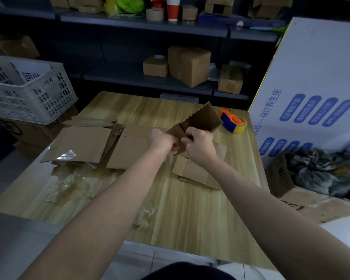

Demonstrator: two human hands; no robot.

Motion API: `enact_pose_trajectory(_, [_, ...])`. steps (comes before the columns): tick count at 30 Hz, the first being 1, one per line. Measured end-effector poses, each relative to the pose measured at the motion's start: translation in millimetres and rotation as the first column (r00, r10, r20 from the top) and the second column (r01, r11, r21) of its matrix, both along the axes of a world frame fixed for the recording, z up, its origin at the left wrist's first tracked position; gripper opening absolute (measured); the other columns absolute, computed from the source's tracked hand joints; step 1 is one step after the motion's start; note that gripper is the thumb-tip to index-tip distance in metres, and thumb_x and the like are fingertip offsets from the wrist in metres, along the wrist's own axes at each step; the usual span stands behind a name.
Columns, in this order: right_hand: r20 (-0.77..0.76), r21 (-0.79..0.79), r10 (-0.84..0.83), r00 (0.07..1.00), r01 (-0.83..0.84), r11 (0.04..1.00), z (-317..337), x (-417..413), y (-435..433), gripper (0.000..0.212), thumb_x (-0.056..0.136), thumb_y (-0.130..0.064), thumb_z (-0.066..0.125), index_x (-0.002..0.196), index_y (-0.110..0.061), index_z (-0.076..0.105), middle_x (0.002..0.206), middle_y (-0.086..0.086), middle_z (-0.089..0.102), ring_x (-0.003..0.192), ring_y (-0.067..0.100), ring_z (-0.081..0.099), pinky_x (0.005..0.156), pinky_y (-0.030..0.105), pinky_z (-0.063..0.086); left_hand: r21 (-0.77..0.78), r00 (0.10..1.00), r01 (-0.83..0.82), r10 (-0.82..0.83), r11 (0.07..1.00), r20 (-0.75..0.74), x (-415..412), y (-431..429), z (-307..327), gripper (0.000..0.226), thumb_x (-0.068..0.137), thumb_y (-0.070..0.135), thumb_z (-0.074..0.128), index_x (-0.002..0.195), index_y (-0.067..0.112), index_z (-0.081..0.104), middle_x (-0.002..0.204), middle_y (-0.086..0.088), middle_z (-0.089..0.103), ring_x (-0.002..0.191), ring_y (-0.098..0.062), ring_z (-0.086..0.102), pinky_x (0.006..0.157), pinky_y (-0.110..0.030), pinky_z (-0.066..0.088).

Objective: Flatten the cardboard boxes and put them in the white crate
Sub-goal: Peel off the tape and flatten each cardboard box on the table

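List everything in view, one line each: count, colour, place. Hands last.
open brown cardboard box: one, brown, held above the table's middle
flattened brown cardboard boxes: at least three, brown, on the table left of and beneath the hands
white slotted plastic crate: one, white, left of the table
orange-and-blue tape dispenser: one, with a yellowish roll, table's far right
crumpled clear plastic scraps: several, clear, table's near left
light wooden table: one, pale wood grain, centre
closed brown cardboard boxes: several, brown, shelf behind the table
large white printed carton: one, white with blue print, right of the table
left-hand grip: one, pinching the held box's near edge
right-hand grip: one, pinching the same edge
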State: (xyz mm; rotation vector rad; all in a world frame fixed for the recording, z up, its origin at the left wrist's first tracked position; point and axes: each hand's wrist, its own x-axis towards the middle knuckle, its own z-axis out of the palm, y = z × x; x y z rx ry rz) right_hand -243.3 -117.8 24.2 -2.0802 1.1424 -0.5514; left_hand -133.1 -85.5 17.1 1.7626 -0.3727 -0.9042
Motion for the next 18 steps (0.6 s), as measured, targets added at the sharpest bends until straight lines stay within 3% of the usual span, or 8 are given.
enact_pose_trajectory(7, [0.024, -0.007, -0.014, 1.0, 0.015, 1.0, -6.1, -1.9, 4.1, 0.008, 0.094, -0.012, 0.053, 0.088, -0.011, 0.058, 0.087, 0.011, 0.057, 0.113, 0.03, 0.036, 0.081, 0.033, 0.034, -0.001, 0.998, 0.01, -0.01, 1.0, -0.065, 2.0, -0.4, 0.6, 0.009, 0.075, -0.013, 0.061, 0.08, -0.007, 0.06, 0.066, -0.018, 0.06, 0.053, -0.022, 0.06, 0.058, -0.04, 0.059])
enact_pose_trajectory(12, [0.034, -0.061, 0.002, 0.999, 0.0, 0.998, -5.1, -1.4, 6.8, 0.012, 0.093, -0.009, 0.054, 0.084, -0.003, 0.059, 0.076, 0.012, 0.057, 0.102, 0.031, 0.043, 0.093, 0.037, 0.034, 0.032, 0.996, -0.008, 0.011, 0.999, -0.09, 1.4, -5.1, 0.2, 0.011, 0.073, -0.01, 0.055, 0.071, 0.0, 0.057, 0.057, -0.011, 0.053, 0.046, -0.016, 0.052, 0.048, -0.028, 0.056])
enact_pose_trajectory(16, [0.077, -0.007, -0.047, 0.996, 0.048, 0.999, -5.1, 0.4, 6.2, 0.016, 0.093, -0.014, 0.055, 0.077, -0.016, 0.056, 0.074, 0.003, 0.056, 0.095, 0.031, 0.052, 0.08, 0.041, 0.046, -0.005, 0.992, -0.036, 0.035, 0.999, -0.119, 0.4, -4.7, -2.5, 0.013, 0.075, -0.007, 0.056, 0.068, 0.004, 0.055, 0.054, -0.007, 0.05, 0.047, -0.014, 0.049, 0.051, -0.027, 0.053])
enact_pose_trajectory(18, [0.115, 0.059, -0.124, 0.986, 0.118, 0.991, 0.5, -1.1, 4.7, 0.019, 0.094, -0.015, 0.055, 0.075, -0.02, 0.054, 0.072, -0.002, 0.054, 0.078, 0.02, 0.055, 0.066, 0.031, 0.044, -0.039, 0.99, -0.036, 0.03, 0.999, -0.14, 0.0, -3.5, -5.0, 0.013, 0.077, -0.004, 0.059, 0.067, 0.005, 0.055, 0.054, -0.005, 0.05, 0.047, -0.012, 0.048, 0.054, -0.028, 0.054])
